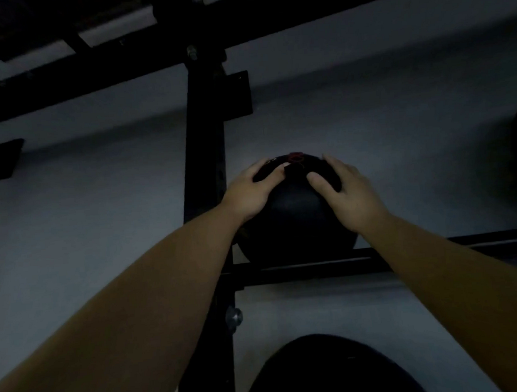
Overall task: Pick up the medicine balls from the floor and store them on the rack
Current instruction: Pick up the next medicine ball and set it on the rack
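Two-handed clasp: left hand (pixel 248 193) and right hand (pixel 350 197), fingers spread, grip medicine ball (pixel 295 220); early release may roll it off rail (pixel 317 266) beneath.

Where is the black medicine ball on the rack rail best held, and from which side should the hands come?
Hold the medicine ball on its upper left and right flanks, spread palms opposed, coming from the front, as the left hand and right hand lie now. It is round, without handle; the rail is beneath it and the post close at its left.
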Demonstrator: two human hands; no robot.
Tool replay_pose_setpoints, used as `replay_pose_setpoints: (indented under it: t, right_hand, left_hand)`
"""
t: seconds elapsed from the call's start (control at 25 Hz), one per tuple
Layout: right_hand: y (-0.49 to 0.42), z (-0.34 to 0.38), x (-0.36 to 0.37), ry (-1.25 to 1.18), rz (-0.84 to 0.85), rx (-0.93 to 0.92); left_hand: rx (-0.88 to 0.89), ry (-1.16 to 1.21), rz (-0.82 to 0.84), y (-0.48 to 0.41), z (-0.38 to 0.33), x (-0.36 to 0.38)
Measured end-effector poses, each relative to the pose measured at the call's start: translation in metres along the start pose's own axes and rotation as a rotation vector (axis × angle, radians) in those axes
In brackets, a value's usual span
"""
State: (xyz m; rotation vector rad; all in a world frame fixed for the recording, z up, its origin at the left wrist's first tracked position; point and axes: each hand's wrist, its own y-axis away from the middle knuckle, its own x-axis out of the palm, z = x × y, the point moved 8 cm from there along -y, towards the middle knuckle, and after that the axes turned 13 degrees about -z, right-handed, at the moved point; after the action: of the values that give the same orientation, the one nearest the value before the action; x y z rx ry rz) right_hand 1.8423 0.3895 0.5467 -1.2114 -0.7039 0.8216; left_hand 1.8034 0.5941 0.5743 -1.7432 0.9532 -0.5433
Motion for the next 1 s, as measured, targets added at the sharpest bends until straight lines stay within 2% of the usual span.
replay_pose_setpoints:
  t: [0.16,0.44,0.6,0.76,1.0]
  right_hand:
    - [0.007,-0.001,0.005,0.025,0.059,-0.010]
    - [0.039,0.005,-0.010,0.160,0.168,-0.002]
    - [0.072,0.011,-0.038,0.394,0.244,0.046]
    - [0.110,0.073,-0.066,0.738,0.310,-0.027]
    - [0.180,0.167,-0.094,0.912,0.397,0.144]
  left_hand:
    - [-0.103,0.042,-0.043,0.003,0.012,-0.007]
    - [-0.016,-0.126,0.015,0.056,-0.001,-0.024]
    - [0.021,-0.324,0.165,0.087,0.011,-0.055]
    - [0.062,-0.392,0.266,0.123,0.009,-0.084]
    - [0.145,-0.427,0.566,0.197,0.000,-0.113]
